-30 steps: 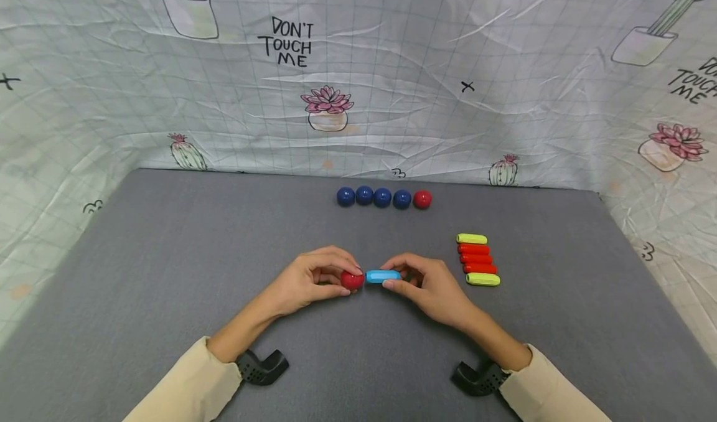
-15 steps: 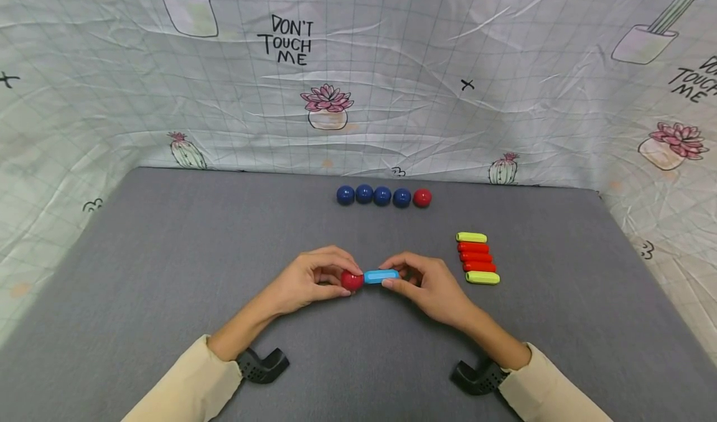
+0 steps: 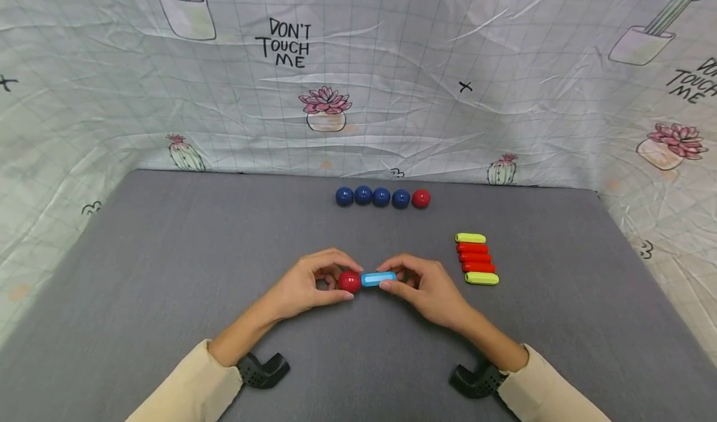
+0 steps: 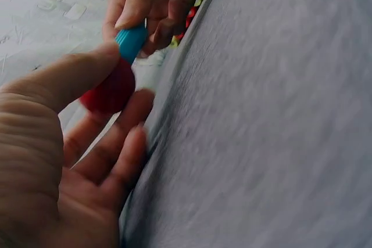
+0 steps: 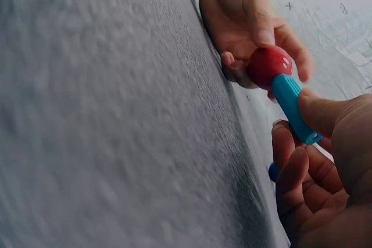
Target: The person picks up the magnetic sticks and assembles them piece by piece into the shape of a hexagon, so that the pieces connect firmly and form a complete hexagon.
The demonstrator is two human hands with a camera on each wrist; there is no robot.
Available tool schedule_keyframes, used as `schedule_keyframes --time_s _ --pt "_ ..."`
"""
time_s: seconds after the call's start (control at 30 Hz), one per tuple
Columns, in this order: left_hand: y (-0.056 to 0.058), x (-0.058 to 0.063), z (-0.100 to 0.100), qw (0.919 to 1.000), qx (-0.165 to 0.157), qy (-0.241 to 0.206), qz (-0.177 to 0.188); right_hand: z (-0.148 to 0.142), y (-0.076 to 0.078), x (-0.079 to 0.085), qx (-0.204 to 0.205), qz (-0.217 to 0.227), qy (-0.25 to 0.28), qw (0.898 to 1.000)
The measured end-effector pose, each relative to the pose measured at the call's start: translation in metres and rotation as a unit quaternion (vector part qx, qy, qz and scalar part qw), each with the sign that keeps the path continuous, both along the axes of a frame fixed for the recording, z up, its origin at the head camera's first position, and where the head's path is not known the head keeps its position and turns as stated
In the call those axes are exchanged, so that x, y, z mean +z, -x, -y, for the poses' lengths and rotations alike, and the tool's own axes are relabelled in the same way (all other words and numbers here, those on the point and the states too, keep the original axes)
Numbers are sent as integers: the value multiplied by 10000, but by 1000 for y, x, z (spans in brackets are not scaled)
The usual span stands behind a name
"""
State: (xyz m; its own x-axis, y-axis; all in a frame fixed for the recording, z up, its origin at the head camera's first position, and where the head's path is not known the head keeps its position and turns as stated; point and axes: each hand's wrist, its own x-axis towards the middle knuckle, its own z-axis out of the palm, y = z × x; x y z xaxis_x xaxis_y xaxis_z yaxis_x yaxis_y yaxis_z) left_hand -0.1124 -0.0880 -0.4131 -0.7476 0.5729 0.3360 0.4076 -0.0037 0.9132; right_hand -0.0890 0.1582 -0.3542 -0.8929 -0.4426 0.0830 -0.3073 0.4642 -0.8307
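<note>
My left hand [image 3: 313,284] holds a glossy red ball [image 3: 350,281] between thumb and fingers, the index finger lifted a little off it in the head view. My right hand [image 3: 428,290] pinches a short light-blue ribbed rod [image 3: 378,279] near its right end. The rod's left end meets the ball. In the right wrist view the blue rod [image 5: 295,108] runs straight out from the red ball [image 5: 269,68], and its free end shows a small hole. The left wrist view has the left thumb crossing over the ball [image 4: 110,90], close to where the rod [image 4: 131,43] joins it.
Across the back of the grey table [image 3: 235,223] stands a row of several blue balls [image 3: 363,195] with one red ball [image 3: 421,198] at its right end. Right of the hands lie stacked rods: red rods [image 3: 475,257] between two yellow-green ones [image 3: 482,278]. A printed cloth [image 3: 392,123] hangs behind.
The blue rod has moved left against the red ball, closing the small gap between them, and now tilts slightly. My left fingers have spread a little around the ball.
</note>
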Motion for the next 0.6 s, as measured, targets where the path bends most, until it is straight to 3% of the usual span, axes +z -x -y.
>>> schedule_keyframes --time_s 0.2,0.37,0.6 --pt "-9 0 -10 9944 603 301 -817 2 -2 -1 -94 73 193 9997" --pt "-16 2 -18 9877 1124 300 -1041 7 0 0 -189 137 368 9990" --pt "-18 2 -20 9768 1801 526 -1031 19 3 4 -226 417 799 9957"
